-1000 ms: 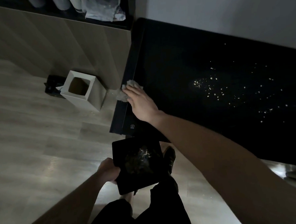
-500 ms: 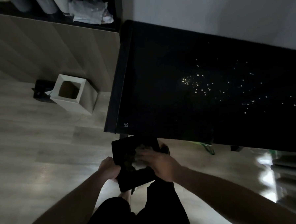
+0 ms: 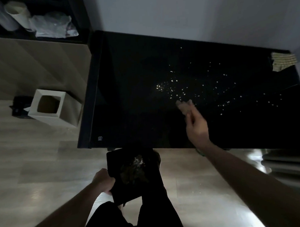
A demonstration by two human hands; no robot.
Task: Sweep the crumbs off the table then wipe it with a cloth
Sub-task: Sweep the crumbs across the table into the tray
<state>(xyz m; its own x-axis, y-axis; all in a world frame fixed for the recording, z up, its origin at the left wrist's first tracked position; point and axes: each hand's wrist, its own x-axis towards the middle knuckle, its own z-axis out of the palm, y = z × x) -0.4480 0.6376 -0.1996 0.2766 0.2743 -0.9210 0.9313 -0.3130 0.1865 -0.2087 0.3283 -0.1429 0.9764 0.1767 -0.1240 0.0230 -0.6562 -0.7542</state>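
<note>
Tray: left hand clenches its edge, keeping it below the surface rim to catch sweepings (some already lie inside).
Right hand: grip pinches a crumpled wad just beside the crumbs, poised to sweep.
Cloth: waits at the far corner.

A black table is carrying scattered pale crumbs and a cloth lying at its far right corner.
</note>
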